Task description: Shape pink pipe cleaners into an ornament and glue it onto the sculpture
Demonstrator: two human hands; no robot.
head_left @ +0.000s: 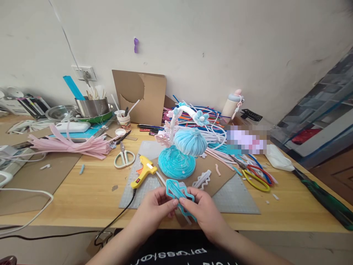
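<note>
Between my hands, near the table's front edge, is a zigzag bundle of blue and white pipe cleaners (180,195). My left hand (158,206) pinches it from the left, and my right hand (202,209) grips it from the right, thumbs close together. Just beyond stands a lamp-like craft: a round turquoise base (177,163), a white arched stem with flowers and a hanging pale blue shade (191,141). A white-and-lilac zigzag piece (202,179) lies on the cardboard to the right of the base. The yellow glue gun (145,171) lies left of the base.
White-handled scissors (124,158) and a pink pipe cleaner bundle (71,143) lie left. Yellow-handled scissors (255,180) and green-black pliers (325,198) lie right. A paper cup (123,120) and cardboard (154,97) stand behind; the glue gun's cord (121,213) crosses the front edge.
</note>
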